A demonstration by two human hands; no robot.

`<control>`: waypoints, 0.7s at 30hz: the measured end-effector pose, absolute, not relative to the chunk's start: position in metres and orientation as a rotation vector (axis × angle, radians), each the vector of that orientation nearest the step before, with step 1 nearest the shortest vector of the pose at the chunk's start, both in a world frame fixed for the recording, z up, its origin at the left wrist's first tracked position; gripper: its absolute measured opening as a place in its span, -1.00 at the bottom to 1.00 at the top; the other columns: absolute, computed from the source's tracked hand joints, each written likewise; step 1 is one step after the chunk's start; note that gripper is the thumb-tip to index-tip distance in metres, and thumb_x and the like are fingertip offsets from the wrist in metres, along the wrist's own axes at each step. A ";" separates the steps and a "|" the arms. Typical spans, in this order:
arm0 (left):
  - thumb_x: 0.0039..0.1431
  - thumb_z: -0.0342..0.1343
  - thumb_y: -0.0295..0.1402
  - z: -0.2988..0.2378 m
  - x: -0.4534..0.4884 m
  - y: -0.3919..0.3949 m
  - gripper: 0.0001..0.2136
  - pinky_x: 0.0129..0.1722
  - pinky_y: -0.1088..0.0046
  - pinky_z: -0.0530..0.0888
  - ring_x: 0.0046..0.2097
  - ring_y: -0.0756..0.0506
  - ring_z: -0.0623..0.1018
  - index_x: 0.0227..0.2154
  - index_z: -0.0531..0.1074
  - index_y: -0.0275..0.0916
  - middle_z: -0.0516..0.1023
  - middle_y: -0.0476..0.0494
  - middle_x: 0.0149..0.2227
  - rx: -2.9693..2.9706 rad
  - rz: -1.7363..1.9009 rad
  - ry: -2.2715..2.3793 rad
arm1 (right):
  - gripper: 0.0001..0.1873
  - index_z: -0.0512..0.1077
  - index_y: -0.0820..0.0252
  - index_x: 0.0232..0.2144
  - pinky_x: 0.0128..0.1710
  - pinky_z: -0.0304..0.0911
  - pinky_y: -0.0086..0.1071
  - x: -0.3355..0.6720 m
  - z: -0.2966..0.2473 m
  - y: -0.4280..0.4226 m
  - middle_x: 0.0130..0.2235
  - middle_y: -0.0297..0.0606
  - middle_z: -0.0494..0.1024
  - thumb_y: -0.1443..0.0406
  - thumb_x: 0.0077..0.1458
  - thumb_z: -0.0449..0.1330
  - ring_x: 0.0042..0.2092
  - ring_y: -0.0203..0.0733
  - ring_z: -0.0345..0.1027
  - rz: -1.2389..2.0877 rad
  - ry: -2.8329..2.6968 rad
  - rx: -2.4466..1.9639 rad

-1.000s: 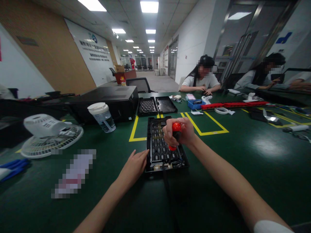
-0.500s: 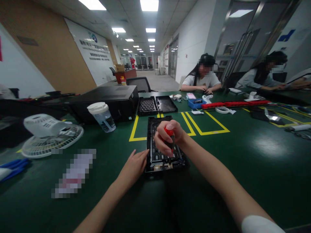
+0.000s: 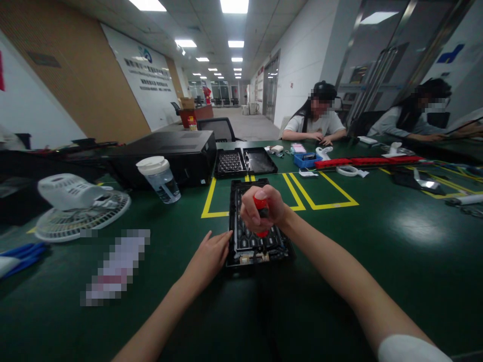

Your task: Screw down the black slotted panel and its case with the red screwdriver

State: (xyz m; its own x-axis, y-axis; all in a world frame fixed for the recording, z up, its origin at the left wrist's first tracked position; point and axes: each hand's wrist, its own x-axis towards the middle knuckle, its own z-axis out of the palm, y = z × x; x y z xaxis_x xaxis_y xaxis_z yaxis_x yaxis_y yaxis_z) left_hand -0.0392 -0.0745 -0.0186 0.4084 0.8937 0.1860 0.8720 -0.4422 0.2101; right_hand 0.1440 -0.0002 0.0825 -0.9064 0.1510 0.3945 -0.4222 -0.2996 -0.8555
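A black rectangular device (image 3: 249,201), opened up with rows of small parts inside, lies on the green table (image 3: 370,236) in front of me. My right hand (image 3: 261,208) is closed round the red handle of a screwdriver (image 3: 260,205) held upright over the device's near half. My left hand (image 3: 209,256) lies flat on the table with fingers stretched out, fingertips against the device's left edge.
Two more black trays (image 3: 244,162) sit behind the device, beyond yellow floor-tape lines (image 3: 209,198). A lidded plastic cup (image 3: 160,178), a white fan (image 3: 81,201) and a black box (image 3: 169,153) stand at the left. Two people sit at the far right with red strips (image 3: 358,162).
My right hand with the screwdriver shifted slightly left and nearer over the device, and its grip turned so less red handle shows. My left hand stayed put.
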 end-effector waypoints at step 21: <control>0.19 -0.22 -0.44 -0.018 -0.039 -0.076 -0.61 0.16 0.07 0.15 0.05 -0.09 0.41 0.08 0.23 -0.27 0.39 -0.21 0.06 2.580 0.412 1.620 | -0.66 0.34 0.31 -0.65 -0.83 -0.04 -0.56 0.158 0.084 -0.024 -0.76 -0.39 0.28 0.16 -0.06 -0.02 -0.81 -0.44 -0.01 1.800 -1.486 -0.028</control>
State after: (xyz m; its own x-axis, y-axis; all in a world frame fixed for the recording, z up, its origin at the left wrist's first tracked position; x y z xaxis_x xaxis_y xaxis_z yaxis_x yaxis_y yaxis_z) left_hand -0.0389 -0.0759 -0.0183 0.4093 0.8926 0.1889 0.8745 -0.4428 0.1978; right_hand 0.1582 -0.0236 0.0844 -0.6908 0.5703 0.4444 -0.5444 -0.0059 -0.8388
